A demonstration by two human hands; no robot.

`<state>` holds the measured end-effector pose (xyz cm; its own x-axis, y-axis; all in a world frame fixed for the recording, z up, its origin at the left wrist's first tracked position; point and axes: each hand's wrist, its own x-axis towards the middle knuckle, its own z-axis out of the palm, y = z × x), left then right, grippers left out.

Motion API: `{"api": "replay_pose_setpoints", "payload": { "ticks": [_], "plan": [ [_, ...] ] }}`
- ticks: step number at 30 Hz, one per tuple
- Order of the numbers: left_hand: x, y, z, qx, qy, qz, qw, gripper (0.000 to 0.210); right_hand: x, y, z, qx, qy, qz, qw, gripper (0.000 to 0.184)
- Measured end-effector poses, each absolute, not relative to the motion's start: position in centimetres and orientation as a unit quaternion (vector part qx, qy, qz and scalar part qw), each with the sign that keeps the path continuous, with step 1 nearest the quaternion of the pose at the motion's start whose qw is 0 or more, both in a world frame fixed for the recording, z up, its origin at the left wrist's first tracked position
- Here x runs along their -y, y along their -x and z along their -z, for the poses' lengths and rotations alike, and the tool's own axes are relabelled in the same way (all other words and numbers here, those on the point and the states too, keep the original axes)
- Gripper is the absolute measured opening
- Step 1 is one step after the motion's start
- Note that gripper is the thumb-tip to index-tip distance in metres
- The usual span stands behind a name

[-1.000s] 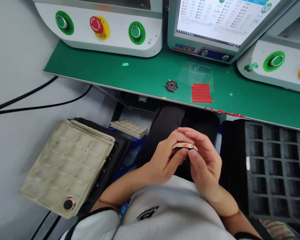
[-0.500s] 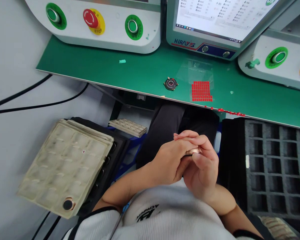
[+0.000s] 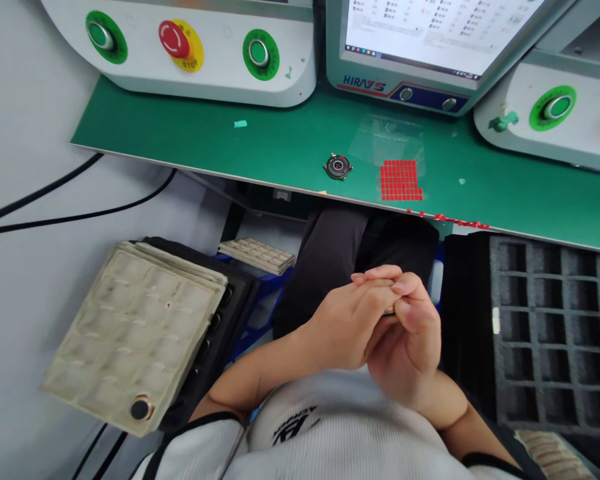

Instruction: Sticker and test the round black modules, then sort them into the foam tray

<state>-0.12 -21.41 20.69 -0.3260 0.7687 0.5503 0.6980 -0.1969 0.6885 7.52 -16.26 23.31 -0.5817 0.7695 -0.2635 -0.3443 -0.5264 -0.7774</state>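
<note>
Above my lap, my left hand (image 3: 347,323) and my right hand (image 3: 407,333) are pressed together with the fingers closed. Between them is a small rose-gold watch case (image 3: 390,311), of which only a sliver shows; the fingers cover the rest. On the green bench, beyond the hands, a round black watch case (image 3: 338,167) with gold lugs lies back side up. To its right is a sheet of small red stickers (image 3: 400,181) on clear film.
Left, a stack of pale plastic trays (image 3: 140,320) carries one round dark watch piece (image 3: 141,408) in a corner pocket. A black foam tray (image 3: 547,333) with square cells stands right. Behind are a monitor (image 3: 430,40) and a panel with a red stop button (image 3: 174,40).
My fingers have closed further over the rose-gold watch case, so less of it shows. Both hands have shifted very slightly right. The view has moved a little.
</note>
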Motion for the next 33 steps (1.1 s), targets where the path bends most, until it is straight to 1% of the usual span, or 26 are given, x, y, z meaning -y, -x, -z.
{"api": "replay_pose_setpoints", "payload": {
  "ticks": [3,5,6,8,10,11,12,14,15,17,19,24,27,33],
  "plan": [
    [21.3,0.0,-20.7,-0.636,-0.587,-0.497,0.064,0.022,16.1,-7.7,-23.3,0.344,0.315,-0.816,0.342,0.006],
    [21.3,0.0,-20.7,-0.629,-0.582,-0.509,0.082,0.020,15.7,-7.8,-23.2,0.348,0.319,-0.812,0.344,0.003],
    [21.3,0.0,-20.7,-0.622,-0.570,-0.527,0.102,0.018,15.4,-7.9,-23.0,0.356,0.323,-0.810,0.336,0.005],
    [21.2,0.2,-20.9,-0.589,-0.508,-0.596,0.199,0.015,14.7,-8.2,-22.6,0.392,0.312,-0.811,0.301,0.014],
    [20.9,0.5,-21.1,-0.506,-0.389,-0.682,0.357,0.017,14.0,-8.7,-22.1,0.455,0.274,-0.799,0.282,0.020],
    [20.8,0.7,-21.3,-0.445,-0.321,-0.712,0.439,0.021,13.6,-8.9,-21.8,0.496,0.245,-0.780,0.293,0.026],
    [20.7,0.8,-21.4,-0.382,-0.259,-0.729,0.506,0.025,13.3,-9.0,-21.5,0.538,0.212,-0.752,0.317,0.037],
    [20.5,1.0,-21.8,-0.289,-0.182,-0.734,0.587,0.028,12.8,-9.3,-20.9,0.611,0.143,-0.684,0.372,0.063],
    [20.4,1.0,-22.0,-0.266,-0.163,-0.732,0.606,0.028,12.6,-9.3,-20.7,0.637,0.112,-0.656,0.389,0.071],
    [20.3,1.1,-22.3,-0.249,-0.145,-0.731,0.618,0.027,12.2,-9.2,-20.3,0.668,0.071,-0.625,0.398,0.077],
    [20.2,1.1,-22.4,-0.242,-0.145,-0.731,0.622,0.028,11.8,-9.2,-20.1,0.681,0.060,-0.613,0.396,0.078],
    [20.0,1.2,-22.4,-0.238,-0.136,-0.723,0.635,0.029,11.4,-9.2,-19.7,0.699,0.094,-0.596,0.383,0.080],
    [19.9,1.4,-22.2,-0.243,-0.139,-0.719,0.636,0.030,11.2,-9.2,-19.4,0.693,0.094,-0.593,0.400,0.080],
    [19.5,1.5,-21.5,-0.264,-0.127,-0.706,0.645,0.034,10.2,-8.9,-18.5,0.694,0.088,-0.586,0.408,0.066]
  ]
}}
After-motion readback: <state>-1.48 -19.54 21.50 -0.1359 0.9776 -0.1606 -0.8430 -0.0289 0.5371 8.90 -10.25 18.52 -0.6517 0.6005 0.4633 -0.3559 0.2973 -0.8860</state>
